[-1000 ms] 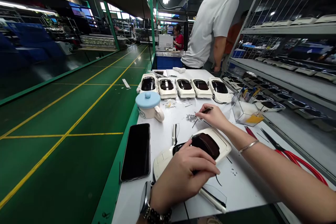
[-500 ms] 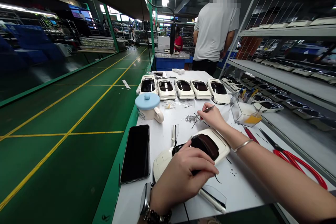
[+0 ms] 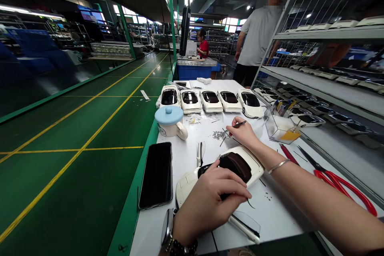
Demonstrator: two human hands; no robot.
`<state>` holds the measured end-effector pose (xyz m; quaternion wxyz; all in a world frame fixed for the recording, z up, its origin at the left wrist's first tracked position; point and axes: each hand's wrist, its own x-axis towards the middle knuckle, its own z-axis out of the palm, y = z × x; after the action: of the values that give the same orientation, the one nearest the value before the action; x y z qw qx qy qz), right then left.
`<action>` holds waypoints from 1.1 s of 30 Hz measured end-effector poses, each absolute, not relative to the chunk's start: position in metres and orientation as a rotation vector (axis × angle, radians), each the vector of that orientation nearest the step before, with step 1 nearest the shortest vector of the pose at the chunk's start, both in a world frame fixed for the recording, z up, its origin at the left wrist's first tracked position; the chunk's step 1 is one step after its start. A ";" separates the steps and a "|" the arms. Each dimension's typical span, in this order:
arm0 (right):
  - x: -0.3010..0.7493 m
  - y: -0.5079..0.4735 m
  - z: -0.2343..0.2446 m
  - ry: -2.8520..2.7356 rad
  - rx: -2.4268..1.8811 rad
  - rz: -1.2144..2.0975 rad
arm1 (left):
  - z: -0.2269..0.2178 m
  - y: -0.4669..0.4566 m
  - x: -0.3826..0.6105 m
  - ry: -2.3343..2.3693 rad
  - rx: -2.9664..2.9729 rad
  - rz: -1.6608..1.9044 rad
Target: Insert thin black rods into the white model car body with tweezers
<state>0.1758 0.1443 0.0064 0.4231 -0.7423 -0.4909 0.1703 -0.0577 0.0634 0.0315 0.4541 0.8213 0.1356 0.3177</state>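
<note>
My left hand (image 3: 213, 196) lies over a white model car (image 3: 190, 182) with a dark roof, index finger against its windshield. Its thumb and a finger are pinched together, and a thin black strip (image 3: 251, 204) curves out from them. In my right hand (image 3: 243, 130) are dark tweezers (image 3: 240, 124), held at a slant. Their tips reach a pile of tiny silvery parts (image 3: 220, 135), but whether they grip one is too small to tell. Two car doors with clear windows lie beside the car, one nearer door (image 3: 244, 228) and one farther door (image 3: 199, 154).
A phone (image 3: 156, 176) and a blue-lidded mug (image 3: 169, 122) stand at the left edge. White model cars (image 3: 211, 101) line the back. On the right are a clear box (image 3: 282, 128) of tools, red-handled scissors (image 3: 339, 180) and a shelf rack (image 3: 324, 90). A person (image 3: 258, 36) stands beyond.
Both my hands keep almost the same pose, with the tweezers still over the silvery parts. The person in the background has moved right, towards the rack.
</note>
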 end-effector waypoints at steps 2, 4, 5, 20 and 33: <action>0.176 0.144 0.007 -1.226 -1.858 0.419 | 0.032 0.064 -0.058 0.337 2.026 0.782; 0.176 0.143 0.007 -1.229 -1.858 0.420 | 0.033 0.064 -0.058 0.338 2.027 0.783; 0.176 0.143 0.006 -1.233 -1.855 0.421 | 0.033 0.065 -0.058 0.338 2.028 0.783; 0.177 0.142 0.002 -1.284 -1.798 0.387 | 0.035 0.064 -0.059 0.347 2.018 0.782; 0.173 0.143 0.001 -1.371 -1.779 0.347 | 0.035 0.065 -0.059 0.345 2.020 0.777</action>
<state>0.1727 0.1426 0.0008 0.4210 -0.7101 -0.5471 0.1386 -0.0585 0.0647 0.0348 0.4575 0.8196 0.1401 0.3151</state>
